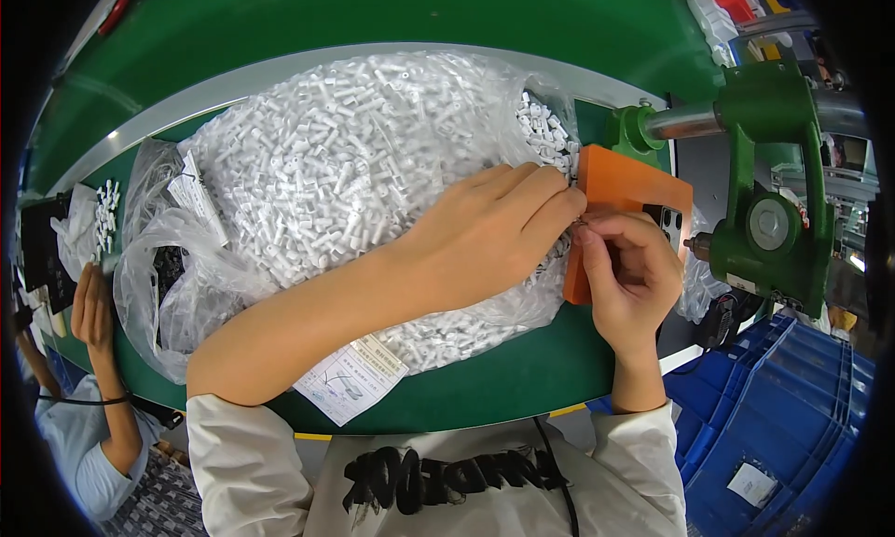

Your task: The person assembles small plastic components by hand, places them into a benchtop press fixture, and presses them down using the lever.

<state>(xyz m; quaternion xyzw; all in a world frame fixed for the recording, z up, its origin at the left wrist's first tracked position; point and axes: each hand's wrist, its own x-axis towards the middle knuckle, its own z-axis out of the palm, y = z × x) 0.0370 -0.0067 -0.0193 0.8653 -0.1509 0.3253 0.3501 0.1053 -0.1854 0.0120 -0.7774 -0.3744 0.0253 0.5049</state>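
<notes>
A large clear plastic bag full of small white plastic parts [308, 164] covers most of the green table in front of me. My left hand [508, 234] reaches over it to the right, its fingertips pinched together. My right hand [636, 271] comes up from the lower right with thumb and forefinger closed. The fingertips of both hands meet at a small dark piece, mostly hidden and too small to name. Just behind them is an orange block [620, 178]. Beside my left fingers, an opening in the plastic shows more white parts [545, 131].
A green hand press [769, 173] stands at the right, with a black phone-like object [667, 222] near it. Blue crates [774, 406] are stacked at lower right. A paper slip [350, 383] lies by the near table edge. At far left, a co-worker's hand [91, 313] is near white parts.
</notes>
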